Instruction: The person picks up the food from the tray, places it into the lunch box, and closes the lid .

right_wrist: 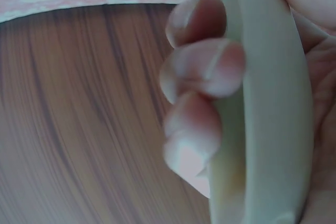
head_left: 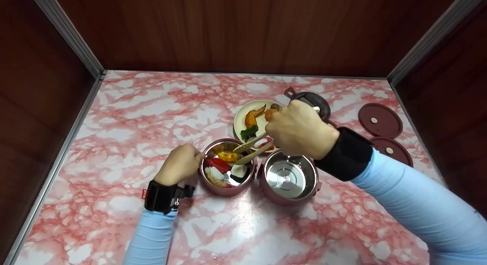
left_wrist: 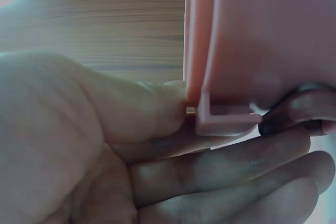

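Observation:
My left hand [head_left: 180,164] holds the left side of a pink pot [head_left: 228,191] with a steel inside. In the left wrist view, the thumb presses at the pot's rim and the fingers lie beneath its small side handle [left_wrist: 228,124]. Pale tongs [head_left: 253,155] are gripped in my right hand [head_left: 300,130], its fingers curled round their arms [right_wrist: 278,103]. The tips reach into the pot, a little apart, beside a yellow food piece [head_left: 228,157]. Around it lie a red piece [head_left: 218,165] and a white piece [head_left: 239,170] with dark green beside it.
A second pink pot [head_left: 281,198], steel inside, stands right of the first. Behind them, a cream plate [head_left: 239,122] carries several food pieces, partly covered by my right hand. A dark pan [head_left: 323,105] is further back. Two maroon lids [head_left: 380,120] overlap at right.

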`<state>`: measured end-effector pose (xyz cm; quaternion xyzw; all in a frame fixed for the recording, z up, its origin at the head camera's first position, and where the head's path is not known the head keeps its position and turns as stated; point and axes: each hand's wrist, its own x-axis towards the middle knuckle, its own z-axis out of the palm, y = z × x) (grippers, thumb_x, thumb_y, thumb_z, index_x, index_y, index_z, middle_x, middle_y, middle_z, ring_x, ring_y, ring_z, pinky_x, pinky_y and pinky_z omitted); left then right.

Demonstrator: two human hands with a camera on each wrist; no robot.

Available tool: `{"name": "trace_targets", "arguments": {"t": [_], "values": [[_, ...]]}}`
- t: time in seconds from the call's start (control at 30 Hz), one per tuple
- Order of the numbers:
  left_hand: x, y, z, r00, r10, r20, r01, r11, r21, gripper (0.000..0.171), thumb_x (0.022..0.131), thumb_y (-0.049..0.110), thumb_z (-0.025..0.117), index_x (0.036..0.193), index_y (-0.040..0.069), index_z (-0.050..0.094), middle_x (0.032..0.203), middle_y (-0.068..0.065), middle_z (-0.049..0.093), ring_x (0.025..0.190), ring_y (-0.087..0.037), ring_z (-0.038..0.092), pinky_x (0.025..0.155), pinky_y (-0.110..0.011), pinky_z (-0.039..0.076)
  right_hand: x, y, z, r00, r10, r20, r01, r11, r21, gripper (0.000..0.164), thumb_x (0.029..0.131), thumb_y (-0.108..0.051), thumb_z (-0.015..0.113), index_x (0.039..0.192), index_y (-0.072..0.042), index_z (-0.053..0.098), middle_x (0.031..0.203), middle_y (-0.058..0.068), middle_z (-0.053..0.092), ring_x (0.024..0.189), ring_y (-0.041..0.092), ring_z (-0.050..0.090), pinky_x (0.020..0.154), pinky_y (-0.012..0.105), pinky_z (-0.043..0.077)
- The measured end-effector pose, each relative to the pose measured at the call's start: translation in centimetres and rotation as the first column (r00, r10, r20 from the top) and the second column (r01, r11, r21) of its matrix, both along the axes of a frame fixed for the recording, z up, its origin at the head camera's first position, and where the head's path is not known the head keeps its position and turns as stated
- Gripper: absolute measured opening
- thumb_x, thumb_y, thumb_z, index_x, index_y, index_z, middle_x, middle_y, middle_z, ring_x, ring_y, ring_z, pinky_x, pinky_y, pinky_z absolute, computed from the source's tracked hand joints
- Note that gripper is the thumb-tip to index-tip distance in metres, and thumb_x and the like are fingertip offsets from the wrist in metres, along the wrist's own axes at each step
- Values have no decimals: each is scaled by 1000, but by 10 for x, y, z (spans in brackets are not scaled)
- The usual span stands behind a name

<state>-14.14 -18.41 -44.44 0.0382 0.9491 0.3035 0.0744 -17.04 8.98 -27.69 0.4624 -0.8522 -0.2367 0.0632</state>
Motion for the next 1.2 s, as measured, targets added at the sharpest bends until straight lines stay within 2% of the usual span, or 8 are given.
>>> {"name": "trace_targets", "arguments": {"t": [0.1,0.3,0.43,0.57,0.77,0.9,1.03,1.2], "values": [[0,0,0,1000,-6,-8,6,1000,0,31,98,18,59,72,9,73,69,-4,63,65,-22,55,65,-37,45,-2,0,1,1000,-18,8,18,1000,-1,30,76,-12,66,54,-18,46,53,0,46,44,19,45,46,42,44],[0,-1,1,1000,5,15,-5,1000,2,28,98,19,59,81,8,77,75,-5,66,69,-23,58,69,-39,46,-8,10,15,990,-106,91,111,993,-48,27,81,-25,74,63,-20,54,54,0,46,46,19,41,41,39,39],[0,-2,1,999,14,40,-15,1000,4,27,99,20,58,83,8,77,76,-5,66,69,-23,58,70,-38,47,-11,27,21,987,-127,103,143,975,-173,21,83,-39,77,79,-22,66,59,0,51,48,21,46,40,41,38],[-1,-2,1,1000,10,27,-10,1000,1,28,99,19,59,81,8,76,75,-5,66,68,-23,58,69,-39,47,-14,55,17,985,-137,101,164,924,-345,16,85,-38,76,90,-25,69,63,-2,56,48,22,49,40,41,35],[-1,-1,1,999,8,36,-8,1000,6,30,99,20,59,77,8,75,72,-5,64,66,-22,57,67,-37,46,-15,105,-10,976,-164,144,217,805,-551,32,88,-39,74,117,-25,75,70,-1,66,50,18,52,38,38,33],[0,0,0,1000,2,19,-2,1000,9,32,99,20,58,73,9,73,69,-4,62,65,-21,56,67,-37,46,-15,128,-39,975,-142,173,220,752,-622,35,85,-36,78,116,-22,76,71,-2,67,48,11,46,37,33,30],[0,-1,-1,1000,-8,-25,8,1000,-3,36,98,18,58,63,12,67,63,-2,58,63,-21,53,64,-36,44,-15,135,-59,981,-97,166,183,741,-646,34,83,-33,80,114,-20,77,73,1,70,49,11,48,37,36,33],[0,-1,-1,1000,1,-11,-1,1000,6,35,98,19,59,66,12,69,65,-2,60,63,-21,54,64,-35,44,-17,138,-65,975,-114,189,209,752,-626,33,83,-33,80,114,-21,77,68,1,67,49,11,48,38,34,33]]}}
